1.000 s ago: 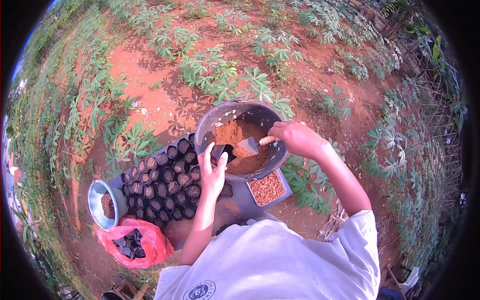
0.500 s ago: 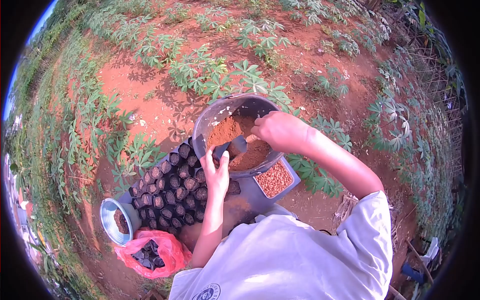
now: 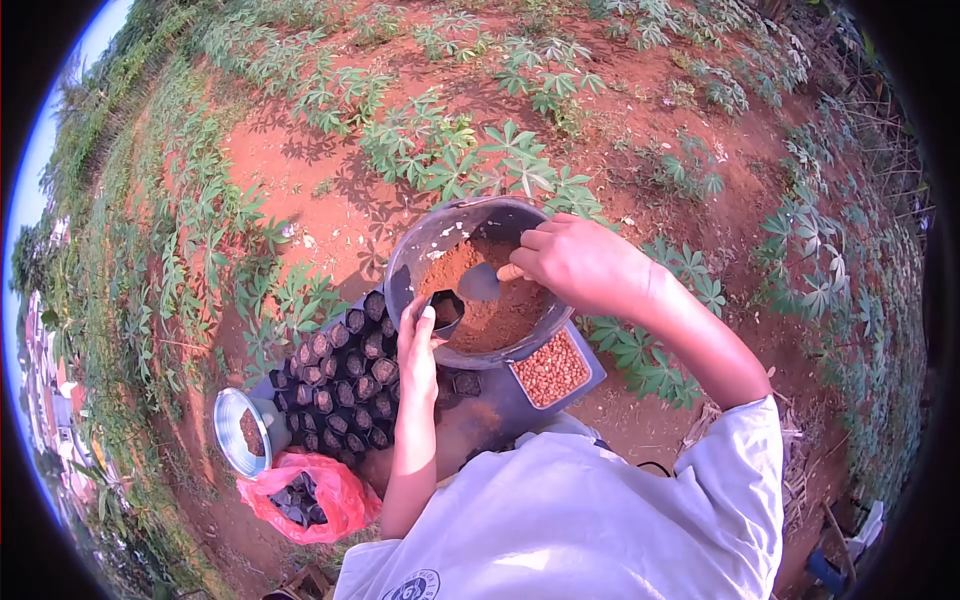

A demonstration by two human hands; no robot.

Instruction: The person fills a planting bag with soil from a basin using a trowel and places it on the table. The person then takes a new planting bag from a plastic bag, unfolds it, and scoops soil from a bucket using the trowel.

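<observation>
A dark bucket (image 3: 415,262) holds loose reddish-brown soil (image 3: 510,312). At its left side my left hand (image 3: 418,345) is closed on a small black planting bag (image 3: 447,312), whose open mouth faces up and shows dark inside. My right hand (image 3: 575,262) grips the wooden handle of a small trowel (image 3: 480,283) over the soil. The trowel's blade points left, just right of the bag's mouth and apart from it.
Rows of soil-filled black bags (image 3: 345,375) stand on a grey board (image 3: 480,425). A tray of tan pellets or seeds (image 3: 552,372) lies below the bucket. At left are a pale blue bucket (image 3: 228,432) and a red plastic bag (image 3: 345,500). Leafy plants (image 3: 520,165) surround the board.
The trowel has moved from the bag's mouth to its right, with the blade now flatter over the soil. The bag's mouth is more visible. The camera view has shifted slightly.
</observation>
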